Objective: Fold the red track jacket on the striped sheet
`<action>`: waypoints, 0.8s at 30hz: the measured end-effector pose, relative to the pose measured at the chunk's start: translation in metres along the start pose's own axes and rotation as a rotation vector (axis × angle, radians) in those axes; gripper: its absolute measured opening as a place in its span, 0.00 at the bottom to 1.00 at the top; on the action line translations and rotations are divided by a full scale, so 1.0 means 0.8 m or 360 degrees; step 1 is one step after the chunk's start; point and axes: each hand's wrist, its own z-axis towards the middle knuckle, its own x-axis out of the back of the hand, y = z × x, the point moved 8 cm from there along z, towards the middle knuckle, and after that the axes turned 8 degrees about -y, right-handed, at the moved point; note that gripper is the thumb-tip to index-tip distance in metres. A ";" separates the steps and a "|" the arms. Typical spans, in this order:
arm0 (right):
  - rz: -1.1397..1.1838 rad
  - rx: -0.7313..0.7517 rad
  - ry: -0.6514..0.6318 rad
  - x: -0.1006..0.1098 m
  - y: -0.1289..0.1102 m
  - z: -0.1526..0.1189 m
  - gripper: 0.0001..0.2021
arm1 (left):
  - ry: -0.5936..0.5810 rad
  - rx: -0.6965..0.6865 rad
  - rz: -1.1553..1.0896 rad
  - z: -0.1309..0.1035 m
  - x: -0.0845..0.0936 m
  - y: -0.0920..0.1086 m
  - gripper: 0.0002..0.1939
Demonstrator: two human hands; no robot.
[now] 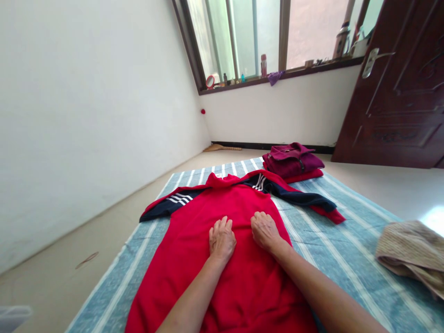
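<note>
A red sweatshirt (204, 217) with navy sleeve panels and white stripes lies spread on a striped blue sheet (333, 240). Its collar points away from me and its sleeves reach out to both sides. My left hand (222, 239) rests palm down on the middle of the garment, fingers slightly bent and apart. To its right, my right hand (265, 230) presses on the same cloth with its fingers curled in against it. A shallow crease runs in the fabric between the hands. The lower hem is partly hidden by my forearms.
Folded maroon and red clothes (293, 162) are stacked at the sheet's far right. A beige knitted cloth (412, 254) lies at the right edge. A white wall stands left, a windowsill (249, 82) with bottles ahead, and a dark red door (391, 101) at right.
</note>
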 end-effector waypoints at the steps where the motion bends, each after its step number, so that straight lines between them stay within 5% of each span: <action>1: -0.0002 -0.0001 -0.0002 0.000 0.000 0.000 0.07 | 0.0001 -0.0016 -0.0026 0.000 -0.005 -0.002 0.23; 10: -0.0017 -0.0069 0.0015 0.002 0.003 -0.002 0.08 | -0.0068 -0.0147 -0.0182 0.006 -0.031 -0.009 0.29; 17: -0.0044 -0.0375 0.0085 0.017 0.049 0.021 0.11 | 0.0033 -0.0160 -0.0156 0.007 -0.034 -0.005 0.24; 24: -0.0074 -0.0393 -0.0023 0.007 0.067 0.047 0.12 | 0.0021 -0.0217 -0.0067 0.002 -0.031 0.006 0.26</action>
